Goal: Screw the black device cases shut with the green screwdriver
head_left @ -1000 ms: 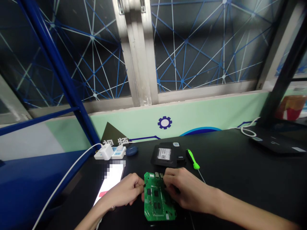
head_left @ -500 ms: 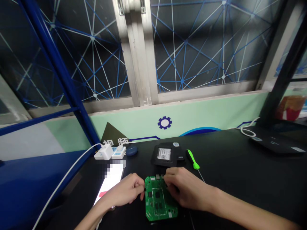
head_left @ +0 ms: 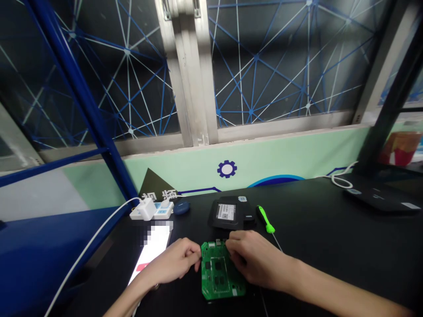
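Observation:
A green circuit board (head_left: 222, 270) with dark chips and metal ports along its far edge lies between my hands, low in the view. My left hand (head_left: 185, 259) is closed, its curled fingertips at the board's left edge near the far corner. At the far right corner, the bent fingers of my right hand (head_left: 247, 257) pinch the board and cover part of it. Just beyond the board are black plastic casing parts (head_left: 213, 213) bearing a white label. A screwdriver (head_left: 266, 220) with a bright green handle lies to the right, its thin shaft running behind my right wrist.
On the left, a lit phone (head_left: 153, 246) lies partly under my left forearm. A white power strip (head_left: 161, 211) with a charger and a dark blue rounded object (head_left: 181, 208) stand behind it. A flat black device (head_left: 380, 197) lies far right on the black table (head_left: 317, 229).
The board has shifted slightly right, and its near edge sits a little higher in the picture. My left hand has moved marginally right with it; my right hand stays almost still.

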The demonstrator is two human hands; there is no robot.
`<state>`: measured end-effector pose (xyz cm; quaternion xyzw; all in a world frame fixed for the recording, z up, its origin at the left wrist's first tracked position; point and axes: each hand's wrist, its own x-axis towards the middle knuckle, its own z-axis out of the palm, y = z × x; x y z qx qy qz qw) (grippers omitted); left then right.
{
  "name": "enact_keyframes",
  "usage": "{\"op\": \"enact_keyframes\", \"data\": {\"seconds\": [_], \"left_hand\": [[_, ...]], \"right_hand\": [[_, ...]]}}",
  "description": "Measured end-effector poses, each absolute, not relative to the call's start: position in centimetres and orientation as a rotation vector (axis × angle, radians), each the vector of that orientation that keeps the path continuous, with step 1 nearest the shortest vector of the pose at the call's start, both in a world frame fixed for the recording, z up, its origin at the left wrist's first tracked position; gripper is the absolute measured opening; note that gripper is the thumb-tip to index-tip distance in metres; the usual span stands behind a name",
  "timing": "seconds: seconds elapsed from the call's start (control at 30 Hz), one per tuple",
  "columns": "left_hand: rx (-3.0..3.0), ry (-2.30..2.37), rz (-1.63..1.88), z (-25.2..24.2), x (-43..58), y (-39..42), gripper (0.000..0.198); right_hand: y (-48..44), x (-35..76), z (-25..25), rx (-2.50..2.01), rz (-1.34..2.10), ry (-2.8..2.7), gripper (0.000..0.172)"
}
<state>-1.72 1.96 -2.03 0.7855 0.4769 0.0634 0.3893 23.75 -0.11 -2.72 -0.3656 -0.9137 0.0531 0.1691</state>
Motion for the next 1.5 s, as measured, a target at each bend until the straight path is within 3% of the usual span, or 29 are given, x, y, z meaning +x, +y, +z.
{"op": "enact_keyframes", "data": {"seconds": [1.5], "left_hand": [[2.015, 1.193, 0.241, -2.67, -1.81, 2.09, 0.029]], "right_hand": [[-0.36, 24.19, -2.54, -1.096, 0.154, -2.53, 0.014]]}}
